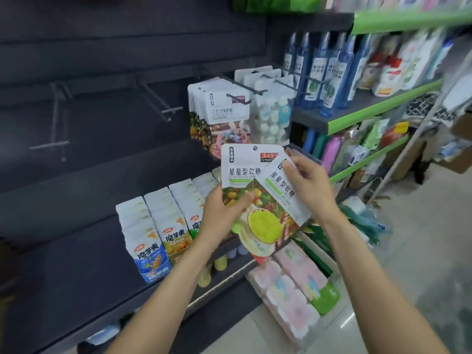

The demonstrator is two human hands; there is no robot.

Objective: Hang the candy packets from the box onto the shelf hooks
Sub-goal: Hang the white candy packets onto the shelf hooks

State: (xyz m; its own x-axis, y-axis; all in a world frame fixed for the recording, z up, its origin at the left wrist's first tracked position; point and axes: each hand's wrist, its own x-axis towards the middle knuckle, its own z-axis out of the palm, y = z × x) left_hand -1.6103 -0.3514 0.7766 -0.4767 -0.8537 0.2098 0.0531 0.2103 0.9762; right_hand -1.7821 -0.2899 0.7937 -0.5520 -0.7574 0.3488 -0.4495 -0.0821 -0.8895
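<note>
A: White and glossy, the upright candy packet (241, 172) stands in front of the dark shelf unit (102, 60), its hang hole at the top edge; the left hand (224, 213) grips it at the lower left, thumb laid across the printed fruit, fingers curled behind.

B: And the other hand?

A: The right hand (310, 186) pinches a second packet (283, 190) of the same kind; that one is tilted, its top corner pointing up and to the left, and it overlaps the right side of the upright one; the fingertips press on its upper end.

B: Where are the hooks?

A: On the back panel; bare metal hooks (158, 100) stick out at the left and middle, with nothing on them; farther right a loaded hook carries a thick row of hanging packets (219, 111), just above the two in hand; beside them, to the right, hang clear bags of round sweets (272, 118).

B: What sits lower down?

A: On the shelf board at the left, rows of standing snack pouches (155, 233), blue, yellow and green fronts; near and to the right, under the forearms, a box (316, 259) on the floor with pink and pale packs (288, 290) in it; I cannot tell how full it is.

B: And far right?

A: A green-edged shelving bay (378, 111) with blue bottles (329, 72) on its upper board and mixed goods below.
</note>
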